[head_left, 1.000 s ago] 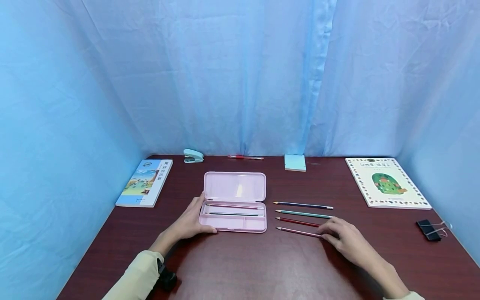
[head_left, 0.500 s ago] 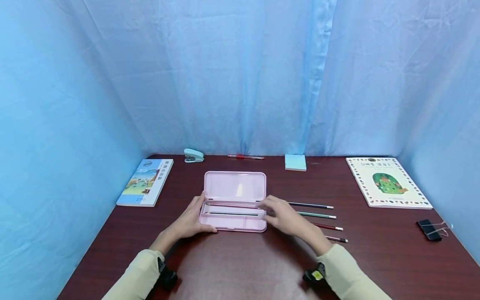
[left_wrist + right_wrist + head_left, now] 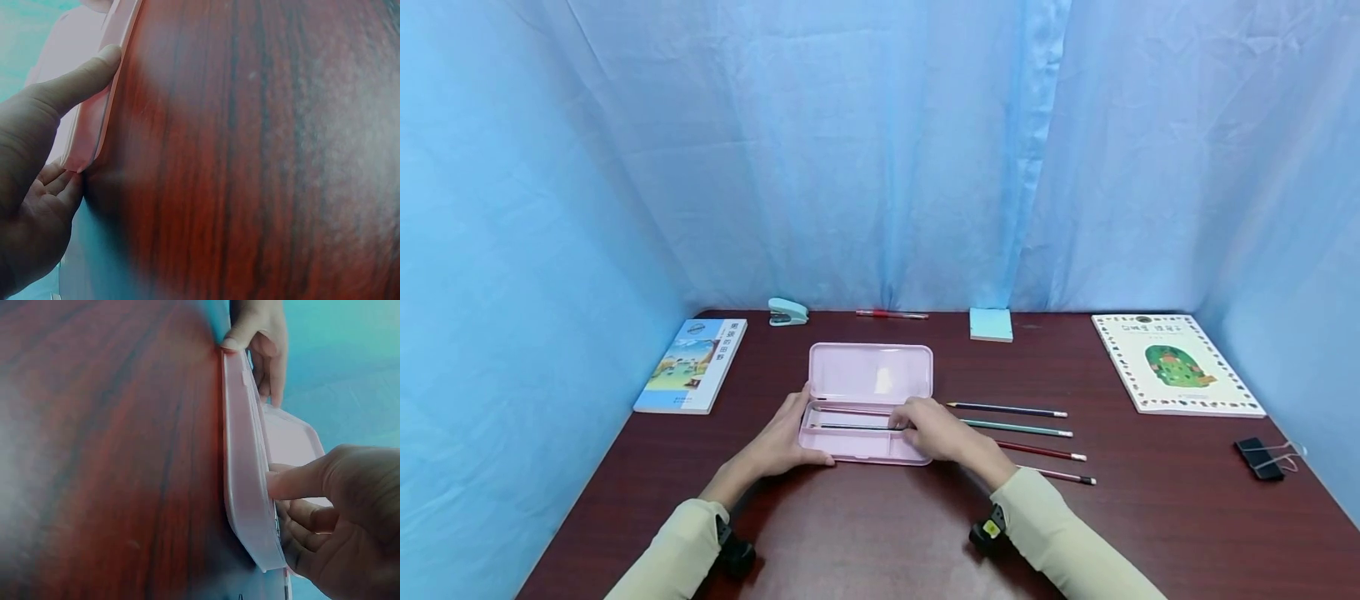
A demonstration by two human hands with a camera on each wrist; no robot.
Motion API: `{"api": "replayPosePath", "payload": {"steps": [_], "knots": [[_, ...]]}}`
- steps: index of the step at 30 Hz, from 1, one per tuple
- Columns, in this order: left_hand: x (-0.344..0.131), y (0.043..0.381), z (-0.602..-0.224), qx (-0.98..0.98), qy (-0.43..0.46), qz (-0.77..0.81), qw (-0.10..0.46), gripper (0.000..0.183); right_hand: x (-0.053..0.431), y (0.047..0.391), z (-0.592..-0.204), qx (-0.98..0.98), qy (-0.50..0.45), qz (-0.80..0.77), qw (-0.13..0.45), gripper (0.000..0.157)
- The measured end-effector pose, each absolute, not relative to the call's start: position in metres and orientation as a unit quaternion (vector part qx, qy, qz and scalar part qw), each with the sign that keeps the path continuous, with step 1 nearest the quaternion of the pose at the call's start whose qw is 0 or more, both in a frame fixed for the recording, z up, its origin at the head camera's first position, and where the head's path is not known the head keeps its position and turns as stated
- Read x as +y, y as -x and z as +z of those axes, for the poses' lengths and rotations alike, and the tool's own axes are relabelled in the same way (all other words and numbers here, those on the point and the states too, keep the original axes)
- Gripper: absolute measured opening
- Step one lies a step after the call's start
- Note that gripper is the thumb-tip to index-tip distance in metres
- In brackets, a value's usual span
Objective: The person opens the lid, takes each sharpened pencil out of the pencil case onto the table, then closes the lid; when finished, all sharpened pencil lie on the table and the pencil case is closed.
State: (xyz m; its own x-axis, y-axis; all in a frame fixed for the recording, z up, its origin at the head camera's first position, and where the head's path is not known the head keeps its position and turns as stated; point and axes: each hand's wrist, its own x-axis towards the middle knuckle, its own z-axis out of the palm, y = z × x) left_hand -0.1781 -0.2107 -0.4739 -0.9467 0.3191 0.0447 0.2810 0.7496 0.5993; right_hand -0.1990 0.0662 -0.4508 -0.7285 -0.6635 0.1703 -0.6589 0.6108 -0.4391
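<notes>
A pink pencil case (image 3: 842, 446) lies with its lid raised in the middle of the table. My left hand (image 3: 781, 437) grips its left end, thumb on the front wall (image 3: 94, 119) and fingers round the side. Inside lie a reddish pencil (image 3: 846, 409) and a dark pencil (image 3: 850, 427). My right hand (image 3: 934, 429) reaches into the case's right half, thumb and fingers pinching the dark pencil near its right end. In the right wrist view, the thumb of the right hand (image 3: 356, 512) overlaps the rim, and the fingertips are partly hidden.
Right of the case lie a dark blue pencil (image 3: 1007, 409), a green pencil (image 3: 1018, 429), a red pencil (image 3: 1041, 451) and a maroon pencil (image 3: 1060, 476). Farther out are books (image 3: 688, 367) (image 3: 1176, 367), a stapler (image 3: 787, 312), a red pen (image 3: 891, 314), sticky notes (image 3: 991, 325) and a binder clip (image 3: 1260, 460).
My right hand has left the ends of the pencils on the right, moved left over the case and dipped into it. The left hand has stayed on the case.
</notes>
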Motion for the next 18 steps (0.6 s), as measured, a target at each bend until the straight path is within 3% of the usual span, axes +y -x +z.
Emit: {"api": "replayPosePath", "payload": {"steps": [7, 18], "knots": [[-0.2111, 0.1786, -0.4747, 0.935, -0.16, 0.313, 0.034, 0.126, 0.0664, 0.2015, -0.4467, 0.895, 0.359, -0.263, 0.028, 0.015], [-0.2119, 0.1785, -0.4751, 0.934, -0.161, 0.319, 0.029, 0.127, 0.0741, 0.2024, -0.4506, 0.88, 0.356, -0.315, 0.012, 0.015]]}}
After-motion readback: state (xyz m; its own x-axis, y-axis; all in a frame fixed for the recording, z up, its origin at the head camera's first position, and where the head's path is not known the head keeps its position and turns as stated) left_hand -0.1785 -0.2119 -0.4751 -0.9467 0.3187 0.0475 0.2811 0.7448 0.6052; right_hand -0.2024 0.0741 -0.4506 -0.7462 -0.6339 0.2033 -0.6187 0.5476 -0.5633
